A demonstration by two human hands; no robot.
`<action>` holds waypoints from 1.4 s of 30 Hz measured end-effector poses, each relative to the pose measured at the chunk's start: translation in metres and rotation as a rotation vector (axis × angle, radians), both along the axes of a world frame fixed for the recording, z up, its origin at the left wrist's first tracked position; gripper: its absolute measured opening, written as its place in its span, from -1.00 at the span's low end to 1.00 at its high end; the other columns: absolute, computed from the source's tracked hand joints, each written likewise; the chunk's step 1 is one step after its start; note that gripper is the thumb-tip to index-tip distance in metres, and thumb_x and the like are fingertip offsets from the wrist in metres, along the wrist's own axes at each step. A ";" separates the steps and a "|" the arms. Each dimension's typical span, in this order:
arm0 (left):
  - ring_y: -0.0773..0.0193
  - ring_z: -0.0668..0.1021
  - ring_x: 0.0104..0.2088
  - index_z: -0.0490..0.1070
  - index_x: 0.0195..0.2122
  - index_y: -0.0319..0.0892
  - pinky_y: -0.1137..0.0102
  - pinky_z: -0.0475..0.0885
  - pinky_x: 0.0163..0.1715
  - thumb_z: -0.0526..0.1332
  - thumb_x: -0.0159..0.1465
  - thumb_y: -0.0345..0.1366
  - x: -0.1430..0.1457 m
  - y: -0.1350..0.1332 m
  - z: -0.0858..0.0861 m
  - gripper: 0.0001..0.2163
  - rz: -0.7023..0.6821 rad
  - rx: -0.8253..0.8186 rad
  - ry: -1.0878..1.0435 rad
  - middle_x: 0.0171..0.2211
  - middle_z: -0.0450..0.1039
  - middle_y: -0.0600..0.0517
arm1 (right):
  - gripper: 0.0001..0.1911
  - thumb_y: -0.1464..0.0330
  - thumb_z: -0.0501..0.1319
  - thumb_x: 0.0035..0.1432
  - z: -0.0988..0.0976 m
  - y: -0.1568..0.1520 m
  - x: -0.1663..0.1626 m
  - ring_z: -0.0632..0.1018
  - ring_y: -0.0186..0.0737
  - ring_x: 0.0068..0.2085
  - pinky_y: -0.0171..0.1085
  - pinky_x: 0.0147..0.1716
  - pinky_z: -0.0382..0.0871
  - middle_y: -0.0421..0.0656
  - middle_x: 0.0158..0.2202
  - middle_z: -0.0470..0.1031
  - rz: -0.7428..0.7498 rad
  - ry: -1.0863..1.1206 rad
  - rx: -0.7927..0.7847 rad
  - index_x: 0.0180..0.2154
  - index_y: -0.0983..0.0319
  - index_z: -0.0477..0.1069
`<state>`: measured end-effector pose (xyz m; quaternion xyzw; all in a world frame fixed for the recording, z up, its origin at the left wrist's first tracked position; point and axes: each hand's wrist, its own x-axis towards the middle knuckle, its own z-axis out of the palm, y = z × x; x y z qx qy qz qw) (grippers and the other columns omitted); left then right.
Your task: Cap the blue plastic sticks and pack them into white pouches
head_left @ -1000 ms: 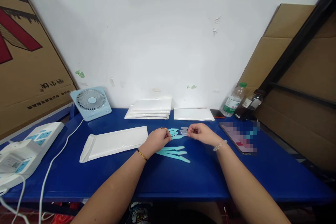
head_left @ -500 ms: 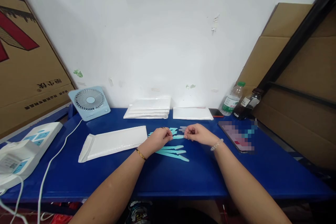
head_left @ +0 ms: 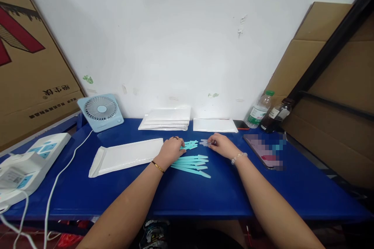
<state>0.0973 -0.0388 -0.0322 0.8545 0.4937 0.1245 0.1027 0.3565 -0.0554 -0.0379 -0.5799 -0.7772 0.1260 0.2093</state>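
Observation:
Several flat teal plastic sticks [head_left: 191,163] lie side by side on the blue table [head_left: 187,198]. A small heap of shorter teal pieces [head_left: 190,144] sits just behind them. My left hand [head_left: 171,149] rests fingers-down beside that heap, touching its left edge. My right hand [head_left: 221,145] lies on the table with its fingertips pinched on small pale clear pieces [head_left: 204,142]. A white padded envelope [head_left: 127,155] with its flap open lies left of my left hand.
A stack of white envelopes [head_left: 166,120] and one single envelope [head_left: 214,125] lie by the wall. A small blue fan [head_left: 101,111] stands at the back left, a white device with cables [head_left: 26,165] at the left edge. Two bottles [head_left: 270,114], a phone [head_left: 264,151] and cardboard are at the right.
Both hands have come down from holding a piece between them and now rest on the table. One more teal stick lies with the row in front.

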 end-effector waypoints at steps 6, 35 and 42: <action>0.21 0.52 -0.28 0.43 -0.37 -0.15 0.39 0.29 -0.30 0.10 0.23 -0.33 0.001 0.000 0.002 -0.88 0.004 0.017 0.047 -0.30 0.50 0.01 | -0.93 0.40 0.16 0.07 -0.001 -0.001 -0.003 0.42 -0.30 -0.40 -0.32 -0.38 0.26 -0.16 -0.39 0.42 0.036 0.029 -0.031 -0.41 0.23 0.41; 0.32 0.42 -0.44 0.29 -0.32 -0.13 0.46 0.24 -0.47 -0.03 0.28 -0.29 -0.001 -0.004 0.008 -0.86 -0.057 -0.169 -0.343 -0.45 0.38 0.09 | -0.65 0.14 0.39 -0.17 0.005 -0.002 -0.012 0.55 -0.20 -0.41 -0.25 -0.36 0.43 -0.10 -0.46 0.56 0.011 0.834 -0.094 -0.40 0.27 0.50; 0.33 0.42 -0.43 0.30 -0.32 -0.14 0.46 0.26 -0.47 -0.03 0.28 -0.30 -0.002 -0.005 0.012 -0.86 -0.060 -0.162 -0.341 -0.43 0.39 0.08 | -0.61 0.08 0.33 -0.09 0.009 -0.003 -0.008 0.49 -0.27 -0.48 -0.26 -0.42 0.41 -0.15 -0.53 0.50 -0.012 0.783 -0.096 -0.36 0.28 0.49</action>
